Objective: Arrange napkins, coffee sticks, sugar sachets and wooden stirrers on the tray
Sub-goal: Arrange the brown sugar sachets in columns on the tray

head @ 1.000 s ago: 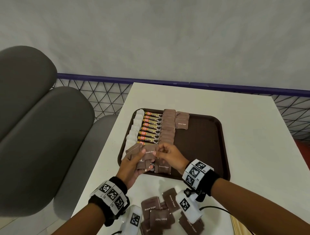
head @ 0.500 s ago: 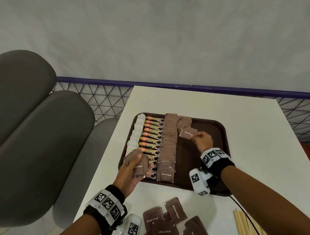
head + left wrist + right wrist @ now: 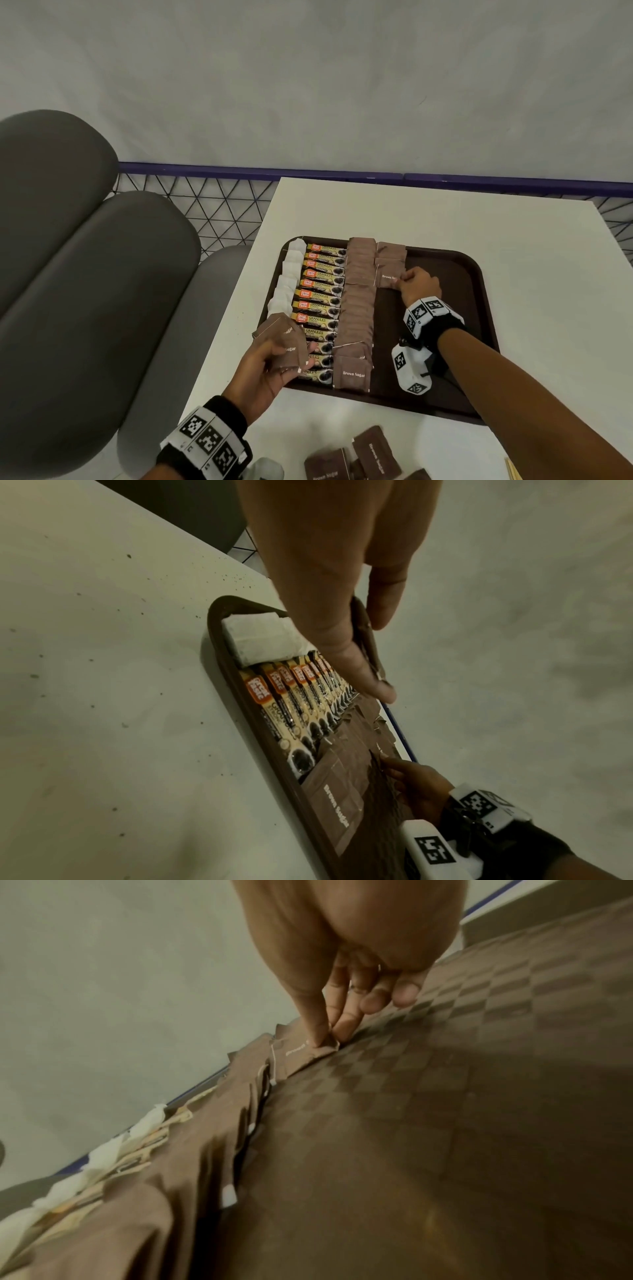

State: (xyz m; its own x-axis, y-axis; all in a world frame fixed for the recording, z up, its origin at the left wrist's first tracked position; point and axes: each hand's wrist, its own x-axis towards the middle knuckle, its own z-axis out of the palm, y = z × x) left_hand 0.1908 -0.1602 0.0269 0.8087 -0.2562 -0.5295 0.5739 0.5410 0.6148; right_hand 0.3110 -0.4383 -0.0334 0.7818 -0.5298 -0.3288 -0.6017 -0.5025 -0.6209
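A dark brown tray (image 3: 476,308) lies on the white table (image 3: 445,219). White napkins (image 3: 291,274) run down its left edge, beside a row of coffee sticks (image 3: 320,294) and a column of brown sugar sachets (image 3: 358,301). A second, short sachet column starts at the back. My right hand (image 3: 416,286) pinches the front sachet (image 3: 387,279) of that column between thumb and forefinger (image 3: 318,1031) and presses it onto the tray (image 3: 445,1096). My left hand (image 3: 263,366) holds a small fan of sachets (image 3: 282,341) above the tray's near left corner, thumb (image 3: 342,653) on top.
Several loose sugar sachets (image 3: 356,459) lie on the table in front of the tray. Wooden stirrers (image 3: 512,471) poke in at the bottom right. A grey padded seat (image 3: 85,274) stands to the left. A wire fence with a blue rail (image 3: 308,169) runs behind.
My right hand took one sachet from the left hand's bundle, carried it to the back of the tray and lowered it onto the second column. The left hand stayed near the tray's corner.
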